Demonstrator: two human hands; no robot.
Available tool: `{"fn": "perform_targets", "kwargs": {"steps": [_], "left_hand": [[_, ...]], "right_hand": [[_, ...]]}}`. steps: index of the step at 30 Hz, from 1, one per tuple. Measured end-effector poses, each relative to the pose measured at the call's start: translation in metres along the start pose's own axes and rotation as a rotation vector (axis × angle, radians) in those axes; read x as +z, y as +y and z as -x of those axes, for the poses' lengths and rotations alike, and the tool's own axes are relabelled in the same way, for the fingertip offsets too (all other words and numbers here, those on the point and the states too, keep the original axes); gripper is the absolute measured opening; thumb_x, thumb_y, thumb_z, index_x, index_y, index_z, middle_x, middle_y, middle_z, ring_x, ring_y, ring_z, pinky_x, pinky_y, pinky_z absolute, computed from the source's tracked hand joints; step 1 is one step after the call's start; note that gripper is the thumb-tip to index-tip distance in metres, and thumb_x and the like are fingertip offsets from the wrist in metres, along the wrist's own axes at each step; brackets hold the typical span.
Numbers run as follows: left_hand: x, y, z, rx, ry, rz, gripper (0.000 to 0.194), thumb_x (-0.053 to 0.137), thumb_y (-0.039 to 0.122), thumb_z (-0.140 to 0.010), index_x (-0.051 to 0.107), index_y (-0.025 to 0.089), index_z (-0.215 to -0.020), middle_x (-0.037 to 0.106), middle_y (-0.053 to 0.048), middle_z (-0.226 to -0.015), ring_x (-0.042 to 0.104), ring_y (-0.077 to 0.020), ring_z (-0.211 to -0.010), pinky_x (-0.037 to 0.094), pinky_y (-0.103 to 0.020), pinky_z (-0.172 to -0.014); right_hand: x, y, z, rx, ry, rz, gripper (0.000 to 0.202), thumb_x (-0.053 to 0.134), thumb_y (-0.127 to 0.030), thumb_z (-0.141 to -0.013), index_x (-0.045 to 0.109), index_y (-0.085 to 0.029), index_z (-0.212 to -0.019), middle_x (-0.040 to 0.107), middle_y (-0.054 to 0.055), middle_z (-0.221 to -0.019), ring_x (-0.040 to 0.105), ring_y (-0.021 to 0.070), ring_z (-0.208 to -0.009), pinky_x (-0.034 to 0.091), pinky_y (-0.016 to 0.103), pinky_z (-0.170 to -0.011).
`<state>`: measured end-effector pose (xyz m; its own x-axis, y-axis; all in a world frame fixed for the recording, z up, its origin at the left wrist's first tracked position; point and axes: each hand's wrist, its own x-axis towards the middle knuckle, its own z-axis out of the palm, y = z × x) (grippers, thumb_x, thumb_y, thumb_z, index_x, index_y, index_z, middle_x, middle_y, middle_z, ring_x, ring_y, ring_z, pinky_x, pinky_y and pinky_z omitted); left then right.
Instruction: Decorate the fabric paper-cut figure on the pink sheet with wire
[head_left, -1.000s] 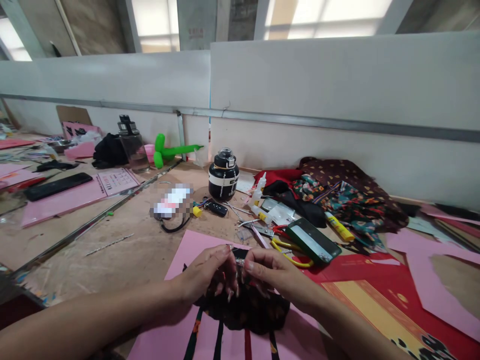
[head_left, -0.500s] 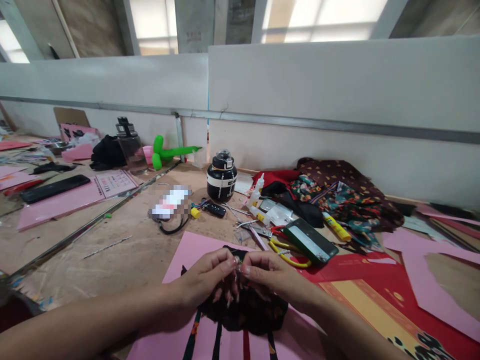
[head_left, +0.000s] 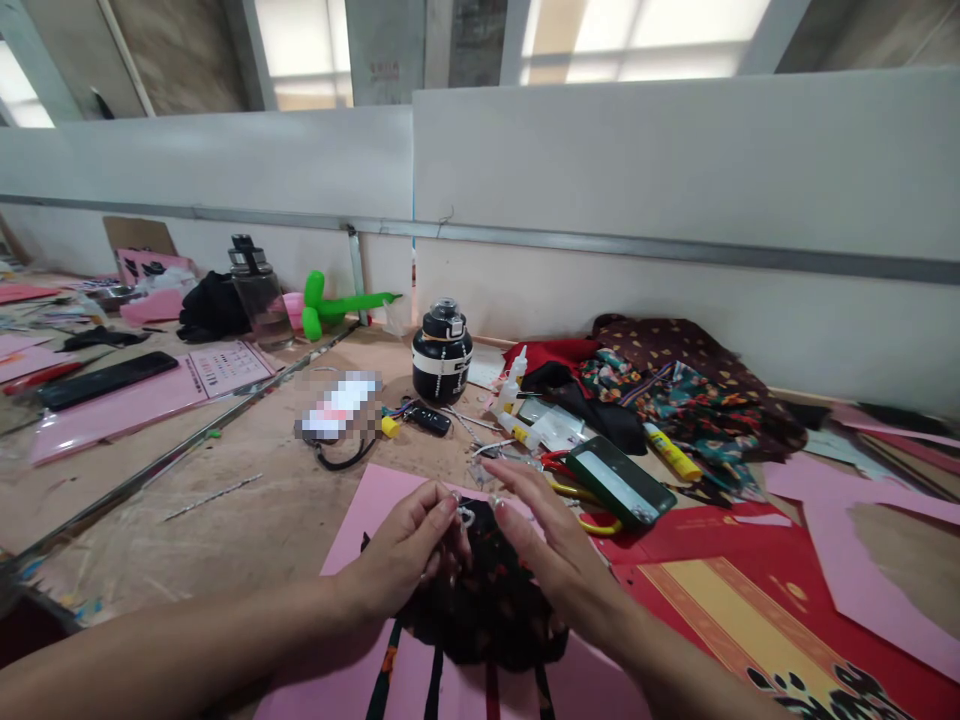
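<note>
My left hand [head_left: 409,545] pinches a small curled piece of white twisted cord [head_left: 467,517] between thumb and fingers. To its right my right hand [head_left: 551,535] is open, thumb and fingers apart, just off the cord. Below both hands a black patterned cloth piece [head_left: 487,620] lies on a pink paper sheet [head_left: 461,690]. Narrow cloth strips, among them a red strip [head_left: 492,690] and a dark strip [head_left: 434,680], run down the sheet from under the cloth. My left hand's lower fingers are partly hidden.
Beyond the sheet are yellow-handled pliers [head_left: 600,520], a phone [head_left: 619,480], glue bottles [head_left: 514,385] and a black jug [head_left: 442,360]. Patterned cloths [head_left: 697,390] lie heaped against the wall. A red paper [head_left: 697,540] is at right, a loose twisted cord [head_left: 214,497] at left.
My right hand has opened and drawn back to the right from the left fingertips, raising its fingers. The white cord loop now shows at my left hand, with more of the black cloth uncovered.
</note>
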<state>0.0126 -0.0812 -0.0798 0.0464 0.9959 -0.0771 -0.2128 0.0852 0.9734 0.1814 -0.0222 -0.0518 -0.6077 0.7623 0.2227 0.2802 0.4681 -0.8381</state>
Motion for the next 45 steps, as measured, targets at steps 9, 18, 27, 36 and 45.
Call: {"fn": "perform_targets", "kwargs": {"steps": [9,18,27,36,45], "left_hand": [[0.003,-0.002,0.004,0.093,0.074,-0.087,0.032,0.049,0.049,-0.088,0.05,0.018,-0.081,0.047,0.005,-0.066,0.04,-0.0073,-0.053,0.035,-0.02,-0.053],[0.007,0.002,0.007,0.08,0.165,-0.059,0.042,0.05,0.057,-0.083,0.063,0.017,-0.087,0.063,-0.004,-0.087,0.056,-0.0176,-0.084,0.044,-0.027,-0.078],[0.0,0.002,0.013,-0.1,-0.217,0.279,0.073,0.028,0.071,-0.084,0.054,0.018,-0.125,0.064,-0.014,-0.113,0.064,-0.0214,-0.085,0.047,-0.031,-0.071],[-0.001,0.031,0.013,-0.045,-0.103,-0.094,0.045,0.044,0.057,-0.086,0.059,0.014,-0.083,0.07,-0.006,-0.073,0.065,-0.0138,-0.06,0.048,-0.022,-0.054],[-0.004,0.028,0.011,-0.049,-0.213,-0.039,0.035,0.043,0.053,-0.088,0.045,0.017,-0.085,0.065,0.0,-0.06,0.056,-0.0087,-0.035,0.034,-0.012,-0.027]], "right_hand": [[0.023,0.002,0.022,-0.17,-0.197,0.147,0.06,0.039,-0.046,-0.094,0.019,-0.027,-0.147,0.021,0.006,-0.154,0.016,0.0268,-0.141,0.019,0.051,-0.114],[0.029,0.019,0.019,-0.347,-0.116,0.446,0.061,0.035,-0.041,-0.095,0.019,-0.014,-0.148,0.028,0.016,-0.15,0.024,0.0288,-0.139,0.032,0.052,-0.108],[0.023,0.012,0.008,-0.788,0.232,1.013,0.068,0.05,-0.057,-0.085,0.055,-0.001,-0.124,0.055,0.022,-0.13,0.041,0.0323,-0.128,0.035,0.044,-0.106],[0.006,0.004,0.008,-0.16,-0.049,0.083,0.049,0.028,-0.047,-0.096,0.043,-0.024,-0.137,0.039,0.006,-0.146,0.031,0.0227,-0.137,0.029,0.051,-0.11],[0.016,-0.002,0.015,0.048,-0.218,-0.46,0.056,0.017,-0.056,-0.094,0.043,-0.032,-0.137,0.04,0.001,-0.146,0.029,0.0225,-0.137,0.023,0.05,-0.112]]}}
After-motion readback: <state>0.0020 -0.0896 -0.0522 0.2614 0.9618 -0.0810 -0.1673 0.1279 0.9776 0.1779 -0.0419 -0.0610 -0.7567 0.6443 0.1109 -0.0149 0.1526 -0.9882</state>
